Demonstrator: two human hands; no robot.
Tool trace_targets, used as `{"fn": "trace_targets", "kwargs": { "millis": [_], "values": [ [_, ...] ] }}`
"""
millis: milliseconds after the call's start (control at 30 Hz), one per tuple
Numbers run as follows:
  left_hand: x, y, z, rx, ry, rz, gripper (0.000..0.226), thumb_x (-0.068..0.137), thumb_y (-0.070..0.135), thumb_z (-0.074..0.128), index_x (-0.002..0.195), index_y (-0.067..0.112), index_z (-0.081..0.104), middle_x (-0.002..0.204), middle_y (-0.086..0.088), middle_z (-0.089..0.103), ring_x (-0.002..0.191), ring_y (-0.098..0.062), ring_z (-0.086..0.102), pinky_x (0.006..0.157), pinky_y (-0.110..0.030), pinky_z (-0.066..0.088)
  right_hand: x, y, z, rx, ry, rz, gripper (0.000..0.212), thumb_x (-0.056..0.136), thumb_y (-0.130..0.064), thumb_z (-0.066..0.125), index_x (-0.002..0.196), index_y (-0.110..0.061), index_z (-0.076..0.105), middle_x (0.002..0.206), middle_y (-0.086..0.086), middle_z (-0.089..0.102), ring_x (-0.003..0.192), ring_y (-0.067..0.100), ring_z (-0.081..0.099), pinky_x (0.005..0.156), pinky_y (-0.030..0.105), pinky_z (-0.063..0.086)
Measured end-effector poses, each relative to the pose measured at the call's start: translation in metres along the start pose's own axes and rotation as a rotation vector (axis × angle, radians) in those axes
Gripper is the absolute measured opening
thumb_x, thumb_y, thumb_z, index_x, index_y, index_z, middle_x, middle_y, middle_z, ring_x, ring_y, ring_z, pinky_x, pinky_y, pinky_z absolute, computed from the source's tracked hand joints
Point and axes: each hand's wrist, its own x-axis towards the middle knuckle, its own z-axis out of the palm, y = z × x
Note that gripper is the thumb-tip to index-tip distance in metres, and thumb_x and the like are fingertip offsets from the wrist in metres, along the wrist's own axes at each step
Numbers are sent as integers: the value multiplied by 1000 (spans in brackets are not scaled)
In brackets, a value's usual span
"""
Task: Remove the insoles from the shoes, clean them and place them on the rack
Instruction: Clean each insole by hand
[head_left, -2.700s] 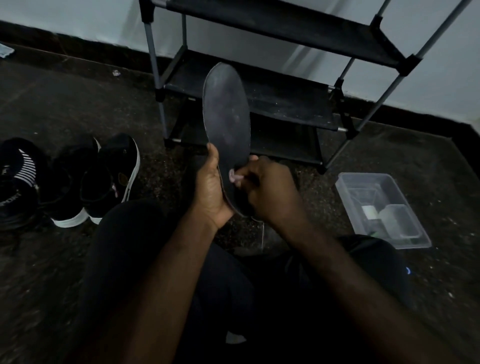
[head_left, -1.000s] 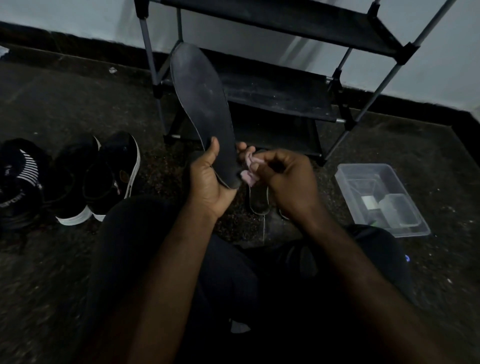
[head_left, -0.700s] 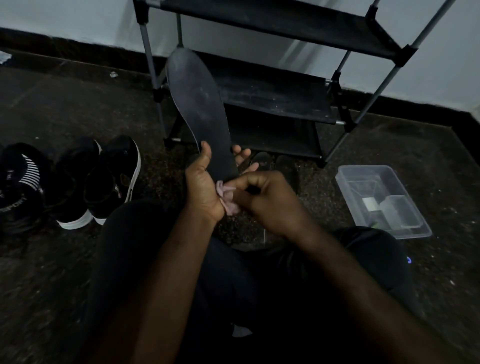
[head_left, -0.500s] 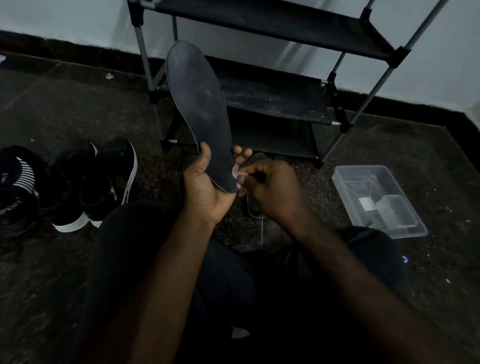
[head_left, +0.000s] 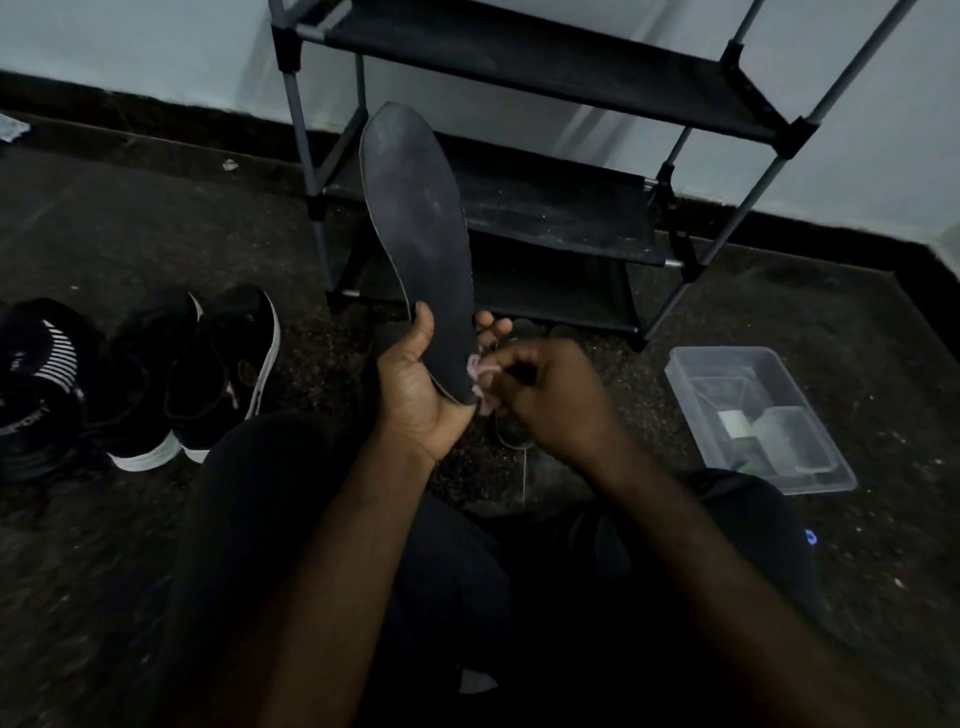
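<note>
Before the rack, my left hand grips the insole upright; my right hand pinches a pink cloth against its heel.

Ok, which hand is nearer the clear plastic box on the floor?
Right. The right hand, pinching the pink cloth, sits left of the clear box; the left hand, gripping the insole, is farther left.

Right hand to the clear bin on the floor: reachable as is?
Probably yes. The clear bin lies out to the right hand's own side, with nothing between them. But that hand pinches a pink cloth at the insole, so it cannot grasp yet.
</note>
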Motion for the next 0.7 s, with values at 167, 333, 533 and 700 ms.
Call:
{"fn": "trace_targets", "kwargs": {
  "millis": [167, 333, 533, 700],
  "values": [
    [2, 0, -5, -9, 89, 25, 49, 100, 42, 40, 103, 0, 64, 83, -12, 66, 88, -28, 67, 95, -46, 52, -24, -3, 26, -76, -57, -32, 10, 88, -7, 67, 91, -11, 76, 80, 0, 75, 72, 5, 69, 70, 18, 55],
    [0, -1, 1, -12, 42, 3, 51, 101, 43, 35, 99, 2, 63, 84, -11, 65, 89, -26, 65, 83, -38, 57, -2, -1, 10, -57, 90, 22, 8, 85, -21, 74, 81, -15, 75, 70, -10, 72, 68, -2, 67, 66, 17, 51],
    [3, -2, 0, 2, 62, 27, 54, 101, 42, 36, 93, 1, 70, 82, -12, 67, 87, -28, 67, 104, -48, 45, -13, -6, 12, -151, -63, -46, 13, 89, -21, 69, 83, -12, 75, 70, -4, 73, 64, 1, 67, 63, 13, 50],
    [-1, -6, 2, 27, 79, 21, 50, 101, 41, 37, 97, 1, 65, 83, -12, 67, 88, -28, 66, 101, -47, 47, -12, -4, 16, -133, -6, -12, 11, 87, -23, 71, 81, -14, 74, 69, -10, 69, 61, 0, 64, 64, 19, 53]
  ]
}}
